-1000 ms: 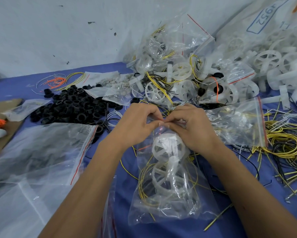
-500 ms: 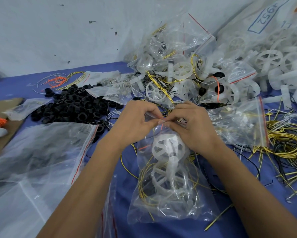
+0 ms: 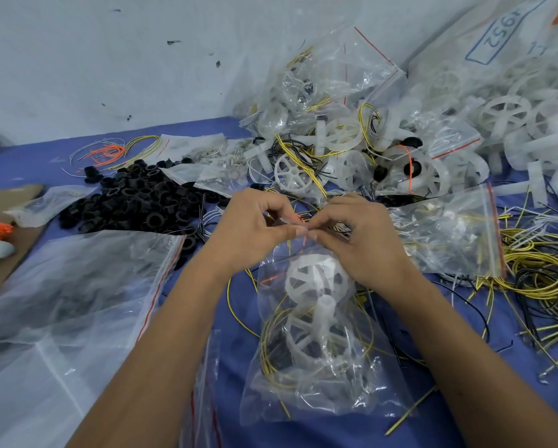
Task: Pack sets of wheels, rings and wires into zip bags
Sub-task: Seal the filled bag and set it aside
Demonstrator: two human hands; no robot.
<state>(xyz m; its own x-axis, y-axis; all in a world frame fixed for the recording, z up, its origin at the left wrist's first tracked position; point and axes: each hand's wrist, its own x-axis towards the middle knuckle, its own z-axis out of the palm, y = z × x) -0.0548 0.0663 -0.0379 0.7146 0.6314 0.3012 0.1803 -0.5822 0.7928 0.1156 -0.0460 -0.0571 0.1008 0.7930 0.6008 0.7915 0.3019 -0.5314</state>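
**Both hands pinch the top of a filled zip bag**

The left hand [image 3: 255, 227] and the right hand [image 3: 358, 234] meet at the middle of the view, fingertips almost touching. Each hand pinches the top edge of the zip bag [image 3: 319, 350] between thumb and curled fingers. The bag hangs from the hands toward the person and its lower part lies on the blue counter [image 3: 239, 318], between the two forearms. Inside it are two white wheels [image 3: 316, 282] and yellow wires [image 3: 271, 344].

Left of the hands lies a pile of black rings [image 3: 135, 202], and nearer to the person some large empty bags [image 3: 77, 279]. Just right of the right hand lies another zip bag with a red strip [image 3: 458, 240], and beyond it loose yellow and black wires [image 3: 542, 276]. Behind the hands, against the wall, is a heap of packed bags [image 3: 336, 101], and at the far right loose white wheels [image 3: 504, 114].
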